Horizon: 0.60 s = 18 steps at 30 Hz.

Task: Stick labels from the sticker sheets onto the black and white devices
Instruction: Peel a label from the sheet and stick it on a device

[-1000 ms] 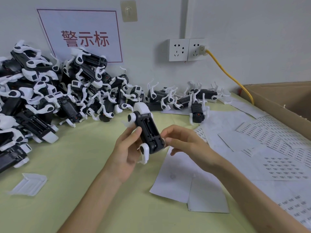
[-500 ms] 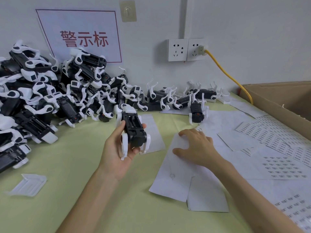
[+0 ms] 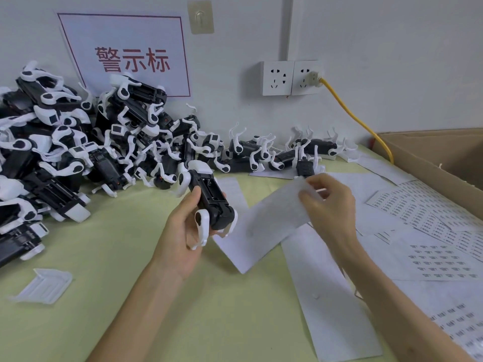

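Note:
My left hand (image 3: 180, 236) grips a black and white device (image 3: 209, 197) just above the yellow-green table, its black underside facing up and its white legs sticking out. To its right, my right hand (image 3: 329, 205) pinches the top corner of a white sticker sheet (image 3: 266, 226) and lifts that end off the table. The sheet's near end still lies by the device. More sticker sheets with rows of small dark labels (image 3: 428, 218) are spread over the right side.
A big heap of black and white devices (image 3: 78, 152) fills the left and back of the table (image 3: 117, 257). An open cardboard box (image 3: 431, 163) stands at the right. A yellow cable (image 3: 352, 118) runs from the wall socket. A small white plastic tray (image 3: 44, 286) lies front left.
My right hand let go of the device, dropped flat onto the sheet, and now lifts its corner. The left hand kept the device, moving it left then partway back towards the sheet.

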Each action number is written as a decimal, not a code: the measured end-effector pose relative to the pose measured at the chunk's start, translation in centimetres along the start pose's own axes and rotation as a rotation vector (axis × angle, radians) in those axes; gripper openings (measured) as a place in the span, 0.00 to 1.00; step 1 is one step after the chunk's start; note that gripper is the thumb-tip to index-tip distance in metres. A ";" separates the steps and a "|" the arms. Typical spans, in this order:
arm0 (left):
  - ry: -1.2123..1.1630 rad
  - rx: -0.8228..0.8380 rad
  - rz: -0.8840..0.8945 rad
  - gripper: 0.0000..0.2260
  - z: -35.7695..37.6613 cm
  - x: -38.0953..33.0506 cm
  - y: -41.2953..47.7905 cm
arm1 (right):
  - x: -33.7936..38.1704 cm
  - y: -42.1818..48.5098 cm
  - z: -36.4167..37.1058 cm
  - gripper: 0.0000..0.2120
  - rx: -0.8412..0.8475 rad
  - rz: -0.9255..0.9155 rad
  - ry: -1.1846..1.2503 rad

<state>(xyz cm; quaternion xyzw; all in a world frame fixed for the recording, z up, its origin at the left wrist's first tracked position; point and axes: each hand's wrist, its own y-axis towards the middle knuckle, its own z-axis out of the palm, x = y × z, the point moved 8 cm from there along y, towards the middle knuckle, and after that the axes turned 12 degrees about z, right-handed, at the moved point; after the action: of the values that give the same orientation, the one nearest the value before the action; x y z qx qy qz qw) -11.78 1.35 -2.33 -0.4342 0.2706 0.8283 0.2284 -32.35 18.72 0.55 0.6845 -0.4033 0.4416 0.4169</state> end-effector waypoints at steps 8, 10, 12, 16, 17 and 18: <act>-0.045 0.031 0.021 0.26 -0.1 0.2 0.1 | 0.7 -0.3 -5.0 0.09 -0.359 -0.096 0.464; -0.069 0.063 0.000 0.25 0.2 0.6 0.1 | 1.6 -0.3 -4.0 0.10 -0.234 -0.176 0.400; -0.096 0.042 -0.024 0.17 0.5 0.7 -0.1 | 2.6 -0.8 -1.2 0.13 0.036 -0.243 0.308; 0.093 -0.045 -0.072 0.11 -0.5 1.9 -0.1 | 2.9 -3.5 4.3 0.11 0.480 -0.332 0.061; 0.141 -0.032 -0.081 0.02 0.0 1.7 -0.3 | 2.7 -4.1 5.0 0.11 0.552 -0.330 0.050; 0.195 -0.002 -0.074 0.10 -0.1 2.0 -0.2 | 2.5 -4.4 5.5 0.10 0.617 -0.312 0.072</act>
<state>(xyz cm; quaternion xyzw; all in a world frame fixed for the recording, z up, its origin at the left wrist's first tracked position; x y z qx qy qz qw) -12.63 1.74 -4.09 -0.5227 0.2743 0.7734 0.2310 -26.06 14.61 0.53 0.8158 -0.1262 0.4975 0.2667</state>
